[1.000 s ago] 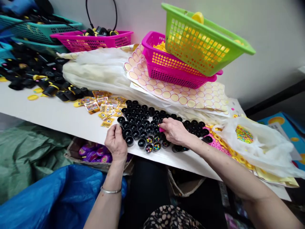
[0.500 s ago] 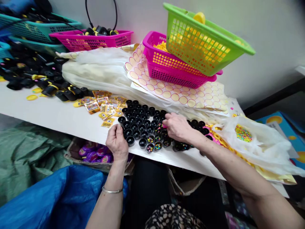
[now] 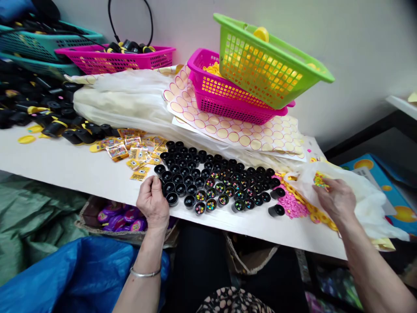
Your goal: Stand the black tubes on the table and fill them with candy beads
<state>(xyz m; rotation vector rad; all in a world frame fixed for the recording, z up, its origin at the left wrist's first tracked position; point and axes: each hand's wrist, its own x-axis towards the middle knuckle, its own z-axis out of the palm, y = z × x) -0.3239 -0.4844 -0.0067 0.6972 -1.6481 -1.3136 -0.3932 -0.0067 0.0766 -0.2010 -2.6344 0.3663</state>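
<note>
My left hand [image 3: 153, 203] is curled closed against the left edge of a group of small black cups [image 3: 177, 178]. Its palm side is hidden, so I cannot tell whether anything is inside. Many cups at the left have bare insides, while several toward the middle and right hold tiny coloured beads or candies [image 3: 200, 195]. Far to the right, my right hand [image 3: 337, 200] is at the mouth of a white plastic bag [image 3: 368, 202]. Its fingers are bent beside the multicoloured pellets [image 3: 320, 180] in the bag, and the fingertips are partly hidden.
Pink pellets [image 3: 293, 204] lie beside yellow plastic rings [image 3: 314, 213]. Small printed packets [image 3: 138, 153] and black containers [image 3: 55, 128] are at the left. A green basket [image 3: 273, 65] leans on pink baskets [image 3: 241, 111] behind. Below the table edge, a box [image 3: 86, 217] holds purple items.
My right hand has moved right, from over the cups to the plastic bag. The pink thing at its fingertips no longer shows. My left hand stays beside the cups; the view has shifted slightly.
</note>
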